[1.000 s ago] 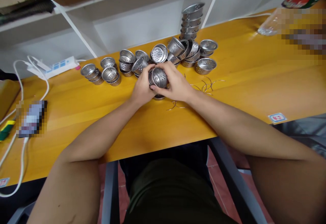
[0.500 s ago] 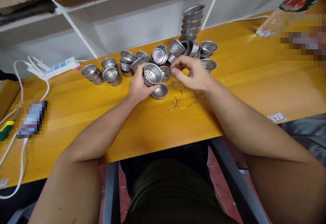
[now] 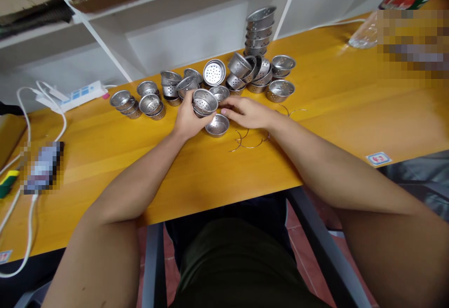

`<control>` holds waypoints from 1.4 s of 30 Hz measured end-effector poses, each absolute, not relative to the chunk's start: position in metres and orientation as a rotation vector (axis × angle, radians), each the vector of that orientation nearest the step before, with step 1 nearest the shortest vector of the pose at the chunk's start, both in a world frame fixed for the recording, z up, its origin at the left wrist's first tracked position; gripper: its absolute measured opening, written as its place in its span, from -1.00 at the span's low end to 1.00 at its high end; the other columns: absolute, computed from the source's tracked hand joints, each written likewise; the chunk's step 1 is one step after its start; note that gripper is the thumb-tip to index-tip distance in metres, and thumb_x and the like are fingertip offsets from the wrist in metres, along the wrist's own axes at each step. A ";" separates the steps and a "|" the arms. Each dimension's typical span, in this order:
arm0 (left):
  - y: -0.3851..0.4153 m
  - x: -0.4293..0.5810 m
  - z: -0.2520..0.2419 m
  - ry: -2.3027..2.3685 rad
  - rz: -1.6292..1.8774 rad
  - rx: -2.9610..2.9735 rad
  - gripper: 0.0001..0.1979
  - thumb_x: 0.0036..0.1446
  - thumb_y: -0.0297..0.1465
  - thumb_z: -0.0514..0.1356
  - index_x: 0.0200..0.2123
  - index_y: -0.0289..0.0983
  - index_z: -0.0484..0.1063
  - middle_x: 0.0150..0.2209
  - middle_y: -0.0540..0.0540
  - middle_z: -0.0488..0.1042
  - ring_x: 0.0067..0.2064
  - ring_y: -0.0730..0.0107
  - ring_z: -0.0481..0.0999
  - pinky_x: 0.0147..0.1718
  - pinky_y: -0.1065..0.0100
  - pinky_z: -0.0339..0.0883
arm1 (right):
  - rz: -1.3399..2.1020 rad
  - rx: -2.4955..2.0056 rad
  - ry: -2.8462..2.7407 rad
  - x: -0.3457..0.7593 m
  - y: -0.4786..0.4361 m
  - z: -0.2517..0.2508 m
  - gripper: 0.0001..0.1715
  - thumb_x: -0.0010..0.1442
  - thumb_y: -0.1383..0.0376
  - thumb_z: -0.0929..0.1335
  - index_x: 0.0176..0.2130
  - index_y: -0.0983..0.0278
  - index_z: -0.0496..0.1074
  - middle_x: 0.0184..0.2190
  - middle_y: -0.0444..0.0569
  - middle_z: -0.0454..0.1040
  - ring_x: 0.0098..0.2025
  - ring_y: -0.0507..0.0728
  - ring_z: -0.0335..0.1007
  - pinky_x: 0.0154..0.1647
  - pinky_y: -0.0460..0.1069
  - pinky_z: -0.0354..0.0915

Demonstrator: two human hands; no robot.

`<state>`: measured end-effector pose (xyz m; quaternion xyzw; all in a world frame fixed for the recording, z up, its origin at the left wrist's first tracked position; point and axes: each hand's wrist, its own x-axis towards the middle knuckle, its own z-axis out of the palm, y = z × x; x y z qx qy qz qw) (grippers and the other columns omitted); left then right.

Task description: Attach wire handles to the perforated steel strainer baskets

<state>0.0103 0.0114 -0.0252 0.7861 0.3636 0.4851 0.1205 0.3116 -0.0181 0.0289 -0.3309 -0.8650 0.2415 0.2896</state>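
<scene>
My left hand (image 3: 186,120) grips a small stack of perforated steel strainer cups (image 3: 204,102), tilted so the top cup's holed bottom shows. My right hand (image 3: 248,112) lies low on the yellow table (image 3: 343,97) just right of that stack, fingers together and reaching toward a single cup (image 3: 217,125) that sits on the table beside my left thumb. Thin bent wire handles (image 3: 249,140) lie scattered by my right wrist. Whether the fingertips pinch a wire is hidden.
Many more strainer cups (image 3: 245,72) crowd the table's back edge, with a tall stack (image 3: 258,30) against the white shelf (image 3: 196,27). A power strip (image 3: 75,95) and white cables (image 3: 26,196) lie at left. A plastic bag (image 3: 365,37) sits far right.
My right hand let go of the cup stack, rose to the right, then dropped flat onto the table beside it. My left hand kept the stack and shifted slightly left.
</scene>
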 end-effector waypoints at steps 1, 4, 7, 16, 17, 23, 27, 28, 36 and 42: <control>0.012 0.010 -0.025 1.072 1.406 2.290 -0.10 0.25 -0.06 0.80 0.40 -0.07 0.39 0.26 -0.19 0.76 0.25 -0.16 0.87 0.34 -0.15 0.83 | 0.645 -0.887 -2.306 0.312 -0.018 0.029 -0.47 0.76 -0.12 0.40 0.36 0.07 0.77 0.36 0.17 0.86 0.34 0.51 0.80 0.53 0.51 0.66; 0.011 0.010 -0.026 1.115 1.368 2.256 -0.08 0.21 -0.09 0.81 0.40 -0.08 0.39 0.25 -0.20 0.77 0.25 -0.18 0.88 0.34 -0.16 0.83 | 0.636 -0.895 -2.312 0.312 -0.016 0.027 -0.43 0.75 -0.16 0.39 0.38 0.06 0.77 0.38 0.16 0.85 0.38 0.51 0.78 0.57 0.52 0.65; 0.010 0.011 -0.027 1.161 1.339 2.214 -0.09 0.19 -0.10 0.82 0.37 -0.08 0.40 0.22 -0.19 0.77 0.23 -0.18 0.89 0.33 -0.17 0.84 | 0.629 -0.901 -2.323 0.312 -0.014 0.025 -0.44 0.76 -0.10 0.37 0.40 0.10 0.75 0.39 0.21 0.84 0.39 0.52 0.80 0.55 0.54 0.66; 0.011 0.010 -0.024 1.235 1.327 2.147 -0.15 0.17 -0.16 0.83 0.30 -0.09 0.43 0.14 -0.13 0.76 0.12 -0.09 0.88 0.22 -0.11 0.84 | 0.617 -0.945 -2.323 0.312 -0.008 0.017 -0.41 0.74 -0.15 0.38 0.39 0.11 0.75 0.40 0.26 0.82 0.40 0.60 0.78 0.56 0.59 0.62; 0.012 0.010 -0.024 1.243 1.321 2.143 -0.15 0.17 -0.16 0.83 0.30 -0.09 0.43 0.15 -0.13 0.76 0.13 -0.10 0.88 0.24 -0.13 0.84 | 0.608 -0.945 -2.325 0.311 -0.007 0.016 -0.42 0.74 -0.15 0.38 0.37 0.12 0.75 0.39 0.27 0.82 0.39 0.59 0.78 0.55 0.59 0.62; 0.015 0.007 -0.028 1.270 1.322 2.130 -0.13 0.18 -0.08 0.85 0.31 -0.09 0.44 0.16 -0.13 0.75 0.16 -0.12 0.87 0.31 -0.17 0.81 | 0.584 -0.888 -2.310 0.308 -0.014 0.025 -0.49 0.71 -0.16 0.40 0.14 0.15 0.72 0.20 0.31 0.79 0.31 0.58 0.75 0.47 0.54 0.62; 0.020 0.006 -0.033 1.197 1.400 2.139 -0.05 0.19 0.17 0.83 0.33 -0.08 0.43 0.16 -0.14 0.75 0.14 -0.11 0.87 0.31 -0.20 0.81 | 0.588 -0.820 -2.264 0.306 -0.028 0.036 -0.64 0.65 -0.11 0.48 0.10 0.08 0.64 0.15 0.20 0.73 0.27 0.50 0.71 0.45 0.45 0.61; 0.021 0.006 -0.033 1.166 1.430 2.150 -0.02 0.20 0.23 0.81 0.36 -0.08 0.43 0.18 -0.16 0.74 0.18 -0.13 0.87 0.35 -0.22 0.81 | 0.604 -0.798 -2.268 0.305 -0.030 0.038 -0.69 0.63 -0.07 0.49 0.10 0.06 0.63 0.15 0.18 0.72 0.26 0.49 0.70 0.44 0.44 0.61; 0.021 0.006 -0.024 1.072 1.544 2.207 0.22 0.17 0.30 0.82 0.58 0.00 0.28 0.51 -0.30 0.59 0.62 -0.36 0.68 0.72 -0.33 0.55 | 0.538 -0.879 -2.142 0.302 -0.037 0.043 -0.65 0.61 -0.12 0.47 0.05 0.06 0.61 0.07 0.18 0.68 0.14 0.51 0.69 0.34 0.46 0.65; -0.004 0.018 -0.011 0.884 1.435 2.387 -0.21 0.53 0.26 0.51 0.53 0.01 0.40 0.38 -0.22 0.71 0.40 -0.23 0.82 0.46 -0.22 0.76 | 0.394 -0.890 -2.094 0.276 -0.062 0.049 0.11 0.59 -0.42 0.52 0.73 0.09 0.36 0.59 0.33 0.52 0.62 0.68 0.49 0.76 0.58 0.45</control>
